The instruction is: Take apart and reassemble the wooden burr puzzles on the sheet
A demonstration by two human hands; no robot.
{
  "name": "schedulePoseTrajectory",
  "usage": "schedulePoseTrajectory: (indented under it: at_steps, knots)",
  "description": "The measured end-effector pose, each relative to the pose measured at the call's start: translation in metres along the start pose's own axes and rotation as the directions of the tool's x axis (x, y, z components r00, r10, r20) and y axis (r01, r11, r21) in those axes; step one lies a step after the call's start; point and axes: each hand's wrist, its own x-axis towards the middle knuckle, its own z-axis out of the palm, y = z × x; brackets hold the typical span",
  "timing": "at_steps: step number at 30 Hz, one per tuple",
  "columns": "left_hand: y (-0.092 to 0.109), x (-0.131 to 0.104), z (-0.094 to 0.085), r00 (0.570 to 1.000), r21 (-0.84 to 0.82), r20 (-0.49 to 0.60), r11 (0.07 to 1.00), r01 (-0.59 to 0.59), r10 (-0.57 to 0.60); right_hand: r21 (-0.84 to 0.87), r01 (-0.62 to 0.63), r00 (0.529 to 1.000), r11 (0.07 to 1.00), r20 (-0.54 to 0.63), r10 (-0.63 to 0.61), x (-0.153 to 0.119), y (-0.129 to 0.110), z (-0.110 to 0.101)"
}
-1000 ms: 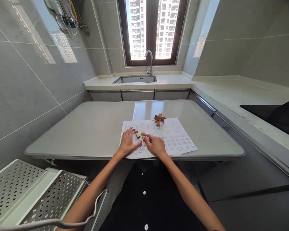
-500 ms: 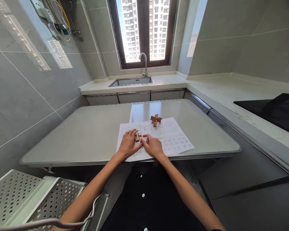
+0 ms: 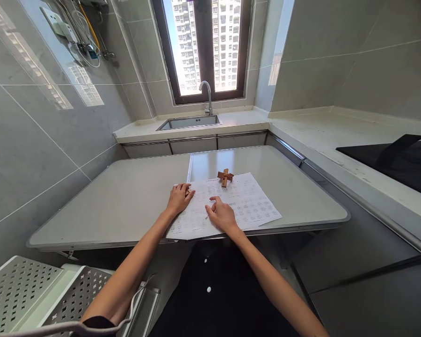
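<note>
My left hand (image 3: 178, 198) curls over some small pale wooden puzzle pieces (image 3: 187, 192) at the left edge of the printed sheets (image 3: 201, 189). Most of those pieces are hidden under its fingers. Over the middle of the paper is my right hand (image 3: 223, 216), with thumb and index finger apart and nothing between them. Beyond it, on the far part of the sheets, stands a brown wooden burr puzzle (image 3: 225, 177) with crossed bars. Rows of small line drawings are printed on the paper.
The sheets lie on a white folding table (image 3: 140, 187) with rounded corners. Behind it are a counter with a sink (image 3: 189, 122) and a faucet (image 3: 209, 98). A black bag (image 3: 389, 154) rests on the right counter. At lower left sits a perforated pale rack (image 3: 24, 290) with a cable.
My left hand has slid left and slightly away from me, taking the small wooden pieces from between the hands. My right hand stays nearly in place, its fingers now free of the pieces.
</note>
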Motion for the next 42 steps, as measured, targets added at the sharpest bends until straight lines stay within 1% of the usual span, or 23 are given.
schedulePoseTrajectory:
  at_steps: [4,8,13,18,21,25,27,30,33,35,37,39,42]
  knots:
    - [-0.021,0.009,-0.003,0.997,0.009,-0.036,0.998,0.069,-0.069,0.009,0.002,1.000,1.000,0.007,-0.002,-0.001,0.000,-0.001]
    - [-0.031,0.011,-0.005,0.992,0.016,-0.072,0.994,0.109,-0.107,0.026,0.006,1.000,1.000,0.004,-0.006,-0.002,-0.001,-0.001]
    - [-0.033,0.007,-0.005,0.986,0.039,-0.130,0.993,0.115,-0.109,0.071,0.001,1.000,0.997,-0.008,0.000,-0.003,-0.002,0.001]
    - [-0.025,-0.003,-0.009,0.977,0.068,-0.205,0.995,0.079,-0.063,0.176,-0.018,1.000,0.984,0.003,0.017,-0.002,-0.002,0.003]
    - [-0.019,-0.007,-0.014,0.974,0.082,-0.227,0.996,0.018,0.001,0.296,-0.029,0.998,0.955,0.056,0.013,0.000,0.000,-0.001]
    - [-0.013,-0.005,-0.022,0.965,0.090,-0.244,0.993,-0.071,0.092,0.500,-0.076,0.989,0.862,0.147,0.002,0.014,0.008,-0.017]
    - [-0.010,-0.003,-0.025,0.959,0.095,-0.250,0.989,-0.117,0.137,0.583,-0.099,0.991,0.806,0.129,0.028,0.026,0.015,-0.026]
    - [-0.002,-0.001,-0.031,0.945,0.109,-0.233,0.972,-0.210,0.231,0.662,-0.111,0.993,0.741,0.035,0.117,0.046,0.027,-0.038]
    - [0.006,-0.003,-0.035,0.922,0.130,-0.197,0.941,-0.313,0.334,0.699,-0.093,0.980,0.709,-0.063,0.191,0.063,0.040,-0.045]
    - [0.009,-0.006,-0.037,0.901,0.143,-0.174,0.916,-0.376,0.397,0.703,-0.071,0.971,0.708,-0.115,0.211,0.073,0.047,-0.047]
    - [0.010,-0.008,-0.039,0.878,0.153,-0.159,0.890,-0.429,0.451,0.691,-0.063,0.968,0.720,-0.134,0.214,0.082,0.054,-0.050]
    - [0.011,-0.010,-0.040,0.857,0.159,-0.154,0.868,-0.471,0.493,0.673,-0.078,0.968,0.735,-0.126,0.218,0.092,0.059,-0.051]
    - [0.010,-0.012,-0.043,0.832,0.159,-0.149,0.843,-0.514,0.535,0.654,-0.138,0.972,0.744,-0.056,0.230,0.106,0.064,-0.052]
